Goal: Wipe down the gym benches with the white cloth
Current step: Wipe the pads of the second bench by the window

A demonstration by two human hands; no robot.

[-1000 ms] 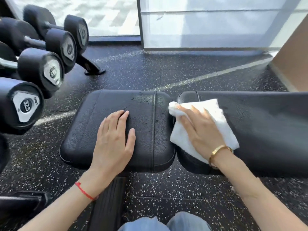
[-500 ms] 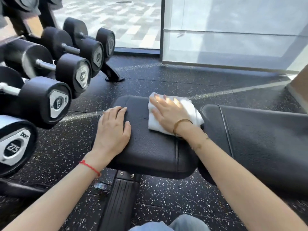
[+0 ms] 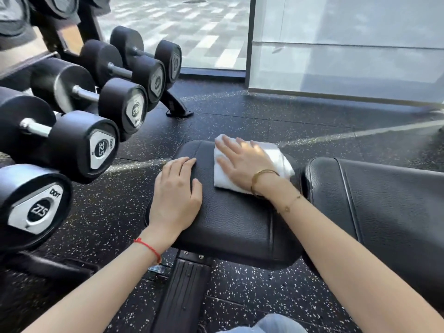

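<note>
A black padded gym bench lies across the view, with its seat pad (image 3: 235, 224) in the middle and its longer back pad (image 3: 384, 207) to the right. A folded white cloth (image 3: 276, 159) lies on the far part of the seat pad. My right hand (image 3: 242, 162) presses flat on the cloth with its fingers spread and straight. My left hand (image 3: 176, 191) rests flat on the left edge of the seat pad, fingers straight and together.
A rack of black dumbbells (image 3: 81, 143) stands close on the left, its foot (image 3: 177, 109) on the floor beyond the bench. The bench's black base bar (image 3: 182, 294) runs towards me under the seat. Speckled rubber floor (image 3: 288, 116) and glass wall panels (image 3: 348, 51) lie beyond.
My right hand has slid the cloth leftward from the back pad's end onto the seat pad. My left hand now lies at the pad's left edge, no longer mid-pad. The view has turned left.
</note>
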